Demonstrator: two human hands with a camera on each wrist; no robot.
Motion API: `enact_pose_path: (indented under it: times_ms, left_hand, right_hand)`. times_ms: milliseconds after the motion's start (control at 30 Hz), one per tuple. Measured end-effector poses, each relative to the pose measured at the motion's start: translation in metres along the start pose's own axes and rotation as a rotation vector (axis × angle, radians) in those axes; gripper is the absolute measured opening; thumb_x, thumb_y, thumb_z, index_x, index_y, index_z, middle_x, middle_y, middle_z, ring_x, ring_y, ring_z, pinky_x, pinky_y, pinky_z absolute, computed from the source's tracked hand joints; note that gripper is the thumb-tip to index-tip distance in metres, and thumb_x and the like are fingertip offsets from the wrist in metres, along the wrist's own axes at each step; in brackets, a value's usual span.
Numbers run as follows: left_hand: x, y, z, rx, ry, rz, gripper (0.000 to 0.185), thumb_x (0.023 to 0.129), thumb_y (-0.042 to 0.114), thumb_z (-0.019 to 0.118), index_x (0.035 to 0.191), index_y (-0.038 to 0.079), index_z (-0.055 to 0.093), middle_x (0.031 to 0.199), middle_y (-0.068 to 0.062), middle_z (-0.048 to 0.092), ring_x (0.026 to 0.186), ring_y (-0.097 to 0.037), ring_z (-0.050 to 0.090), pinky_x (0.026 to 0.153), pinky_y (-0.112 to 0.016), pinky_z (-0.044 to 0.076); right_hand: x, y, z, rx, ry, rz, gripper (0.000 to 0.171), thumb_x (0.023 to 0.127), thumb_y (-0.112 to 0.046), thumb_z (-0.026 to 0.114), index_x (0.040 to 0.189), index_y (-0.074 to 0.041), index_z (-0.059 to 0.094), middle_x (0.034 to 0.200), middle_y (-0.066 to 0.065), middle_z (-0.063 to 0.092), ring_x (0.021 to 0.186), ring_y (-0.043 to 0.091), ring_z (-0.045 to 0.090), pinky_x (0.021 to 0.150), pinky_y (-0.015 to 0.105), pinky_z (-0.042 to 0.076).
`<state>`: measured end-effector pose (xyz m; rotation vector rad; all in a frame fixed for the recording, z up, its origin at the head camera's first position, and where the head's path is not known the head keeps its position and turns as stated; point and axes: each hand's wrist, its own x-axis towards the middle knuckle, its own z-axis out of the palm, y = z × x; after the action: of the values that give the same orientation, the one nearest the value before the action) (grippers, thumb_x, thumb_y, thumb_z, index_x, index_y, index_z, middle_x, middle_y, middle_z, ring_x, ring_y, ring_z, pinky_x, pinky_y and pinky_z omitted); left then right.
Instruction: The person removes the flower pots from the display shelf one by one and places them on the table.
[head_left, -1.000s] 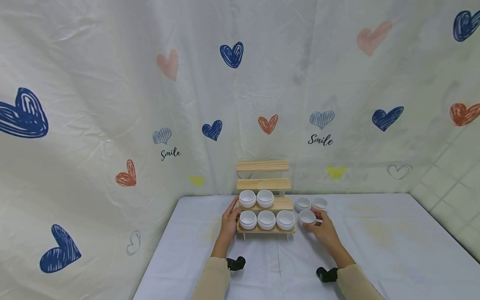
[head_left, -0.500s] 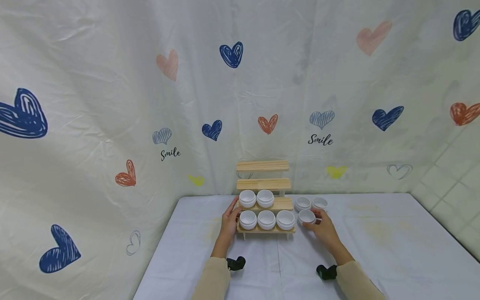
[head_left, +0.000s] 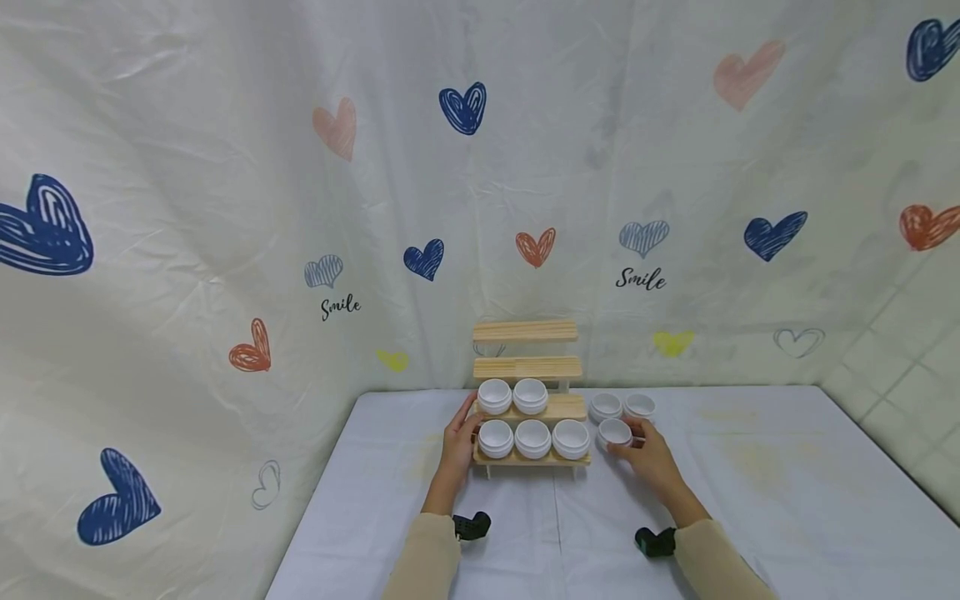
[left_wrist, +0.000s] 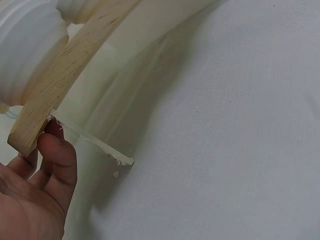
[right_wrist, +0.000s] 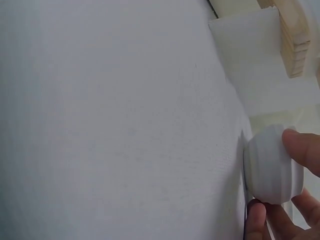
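A tiered wooden display stand (head_left: pixel 527 367) stands in the middle of the table, its lowest two steps carrying white bowls: three on the bottom (head_left: pixel 532 442), two on the step above (head_left: pixel 530 397). My left hand (head_left: pixel 456 446) grips the stand's left end; in the left wrist view its curled fingers are at the end of a wooden board (left_wrist: pixel 65 80). Just right of the stand, my right hand (head_left: pixel 651 458) pinches a white bowl (head_left: pixel 614 433). The right wrist view shows the thumb on one side of that ridged bowl (right_wrist: pixel 272 167) and fingers on the other, close over the cloth.
Behind the right hand, two more white bowls (head_left: pixel 606 407) stand on the white-covered table (head_left: pixel 750 500). The stand's upper two steps are bare wood. A curtain with printed hearts (head_left: pixel 525 167) hangs behind the table. Each wrist has a black device strapped on.
Almost nothing differs. The right hand and its bowl have shifted only very slightly; the left hand stays at the stand.
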<state>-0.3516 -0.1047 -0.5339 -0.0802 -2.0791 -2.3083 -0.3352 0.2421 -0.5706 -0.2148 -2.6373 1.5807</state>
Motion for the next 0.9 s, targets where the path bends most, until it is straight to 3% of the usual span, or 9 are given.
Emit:
enact_pose_path:
  times_ms: [600,900]
  left_hand:
    - [-0.0001,0.0002,-0.0006,0.016,-0.008,0.001,0.054,0.102,0.019,0.059,0.155,0.016,0.047,0.102,0.005,0.063,0.088,-0.009,0.056,0.077,-0.026,0.046]
    - [-0.0006,0.0011,-0.0009,0.017,-0.019,-0.004,0.053,0.103,0.019,0.057,0.155,0.016,0.046,0.099,0.005,0.063,0.088,-0.010,0.056,0.078,-0.026,0.046]
  right_hand:
    - [0.0036,-0.0023,0.0011,0.003,-0.013,0.021,0.071,0.091,-0.021,0.077,0.148,-0.002,0.041,0.147,0.031,0.045,0.125,0.041,0.052,0.089,0.036,0.049]
    - [0.0031,-0.0021,0.0020,0.004,-0.009,0.004,0.068,0.091,-0.020,0.077,0.146,-0.002,0.041,0.146,0.031,0.047,0.120,0.037,0.054,0.080,0.026,0.045]
